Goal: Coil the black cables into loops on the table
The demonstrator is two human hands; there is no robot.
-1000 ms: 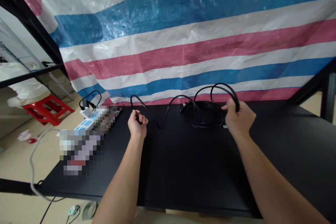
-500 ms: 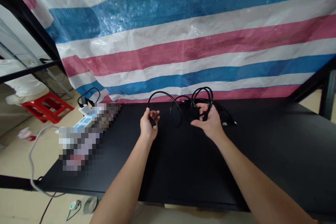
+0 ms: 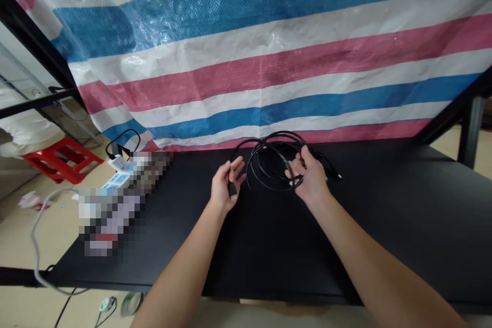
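A long black cable (image 3: 269, 161) is gathered into loops above the black table (image 3: 403, 225), near its back edge. My right hand (image 3: 309, 177) is closed round the bundle of loops. My left hand (image 3: 226, 187) holds the cable's plug end between thumb and fingers, with the other fingers partly raised. A single strand arcs from the plug up and over to the coil. Both hands are close together, a little left of the table's middle.
A striped blue, red and white tarp (image 3: 269, 61) hangs behind the table. A white power strip (image 3: 117, 177) and a blurred patch lie at the table's left end. A red stool (image 3: 63, 159) stands on the floor at left. A black frame post (image 3: 467, 128) rises at right.
My right hand moved left with the coil and drew the loops together. My left hand moved right toward it, keeping the plug end. The loose strand between them became shorter.
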